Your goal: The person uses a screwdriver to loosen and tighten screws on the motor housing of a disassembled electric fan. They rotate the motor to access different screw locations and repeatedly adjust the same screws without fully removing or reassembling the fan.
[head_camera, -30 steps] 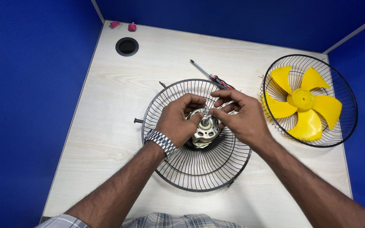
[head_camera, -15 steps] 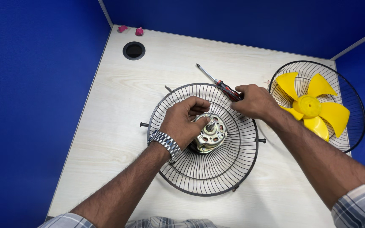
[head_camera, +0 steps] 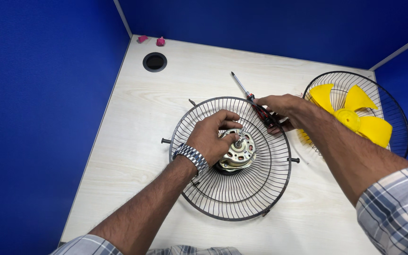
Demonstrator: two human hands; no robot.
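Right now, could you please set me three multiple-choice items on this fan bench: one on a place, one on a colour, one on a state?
1. Where does the yellow fan blade lie?
A. In the second wire guard, off to the right
B. On the motor
C. Beside the round hole

2. What colour are the walls around the table?
A. Grey
B. Blue
C. Green

3. What is the right hand doing?
A. Resting flat on the table
B. Gripping the screwdriver by its handle
C. Holding the blade

Answers: 1 A, the blade sits inside the right guard; 2 B, every panel is blue; 3 B, its fingers close round the handle, while the left hand rests on the motor in the near guard.
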